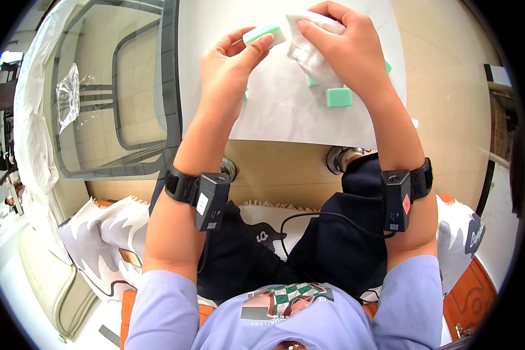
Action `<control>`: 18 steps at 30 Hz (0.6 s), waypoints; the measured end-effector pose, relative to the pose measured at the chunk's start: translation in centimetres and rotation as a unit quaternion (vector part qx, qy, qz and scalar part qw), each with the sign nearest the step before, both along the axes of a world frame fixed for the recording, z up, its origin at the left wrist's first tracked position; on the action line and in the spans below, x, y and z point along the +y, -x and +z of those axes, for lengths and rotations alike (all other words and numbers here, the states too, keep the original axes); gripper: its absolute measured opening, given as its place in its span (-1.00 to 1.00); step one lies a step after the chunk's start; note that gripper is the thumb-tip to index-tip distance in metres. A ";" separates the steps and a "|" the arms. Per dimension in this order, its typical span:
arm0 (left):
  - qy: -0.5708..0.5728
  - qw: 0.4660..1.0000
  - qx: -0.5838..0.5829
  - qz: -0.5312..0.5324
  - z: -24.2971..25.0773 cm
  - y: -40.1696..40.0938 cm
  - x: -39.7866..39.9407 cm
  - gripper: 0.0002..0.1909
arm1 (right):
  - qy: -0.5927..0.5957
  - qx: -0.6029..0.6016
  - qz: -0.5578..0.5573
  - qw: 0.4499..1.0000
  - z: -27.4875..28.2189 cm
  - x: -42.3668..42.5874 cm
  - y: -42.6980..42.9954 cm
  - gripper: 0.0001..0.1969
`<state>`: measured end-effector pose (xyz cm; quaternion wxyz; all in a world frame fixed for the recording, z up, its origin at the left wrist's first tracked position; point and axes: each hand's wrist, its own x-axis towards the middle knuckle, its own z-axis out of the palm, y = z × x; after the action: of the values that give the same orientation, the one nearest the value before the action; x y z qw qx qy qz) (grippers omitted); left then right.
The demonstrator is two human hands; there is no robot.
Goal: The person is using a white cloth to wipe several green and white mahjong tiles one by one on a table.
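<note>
My left hand (227,61) pinches a green-and-white block, which looks like a mahjong tile (264,33), between thumb and fingers above the white tabletop (284,124). A white cloth or tissue (308,54) is bunched in my right hand (354,41), just right of the tile and apart from it. Below the right wrist, a green-topped tile (339,97) lies flat on the tabletop. Another green tile (312,82) is partly covered by the cloth. The right forearm hides most of a third (388,67), and a small green edge (245,95) shows beside my left wrist.
On the left is a glass-topped table with a dark frame (172,87), bearing a crumpled clear plastic wrapper (68,98). Black devices (211,201) are strapped to both forearms. A black cable (323,214) loops across my lap. Metal legs (337,159) stand below the tabletop's near edge.
</note>
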<state>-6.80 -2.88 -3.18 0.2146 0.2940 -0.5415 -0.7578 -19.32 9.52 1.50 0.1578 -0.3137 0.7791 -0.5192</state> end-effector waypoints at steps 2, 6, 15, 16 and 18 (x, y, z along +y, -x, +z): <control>-0.009 1.000 0.014 -0.014 0.4 0.1 0.1 -0.59 | 0.019 0.023 -0.018 0.999 -0.4 0.0 0.2 -0.78; 0.032 0.997 0.002 -0.064 0.5 0.0 0.5 -0.60 | -0.020 0.031 -0.045 0.998 -0.9 -0.3 -0.1 -0.79; 0.005 0.999 0.019 -0.032 -0.3 -0.1 -0.2 -0.60 | -0.012 0.036 0.010 0.999 -1.1 -0.3 -0.6 -0.75; 0.006 0.999 0.018 -0.032 -0.4 -0.1 -0.3 -0.60 | 0.001 0.002 0.004 1.000 -0.6 -0.3 -0.7 -0.79; 0.008 0.999 0.031 -0.015 -0.3 0.0 -0.3 -0.58 | -0.003 -0.013 0.016 1.000 -0.1 -0.2 -0.4 -0.79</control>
<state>-6.76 -3.23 -3.50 0.2226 0.2606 -0.5453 -0.7650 -18.90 9.33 1.37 0.1771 -0.3188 0.7737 -0.5181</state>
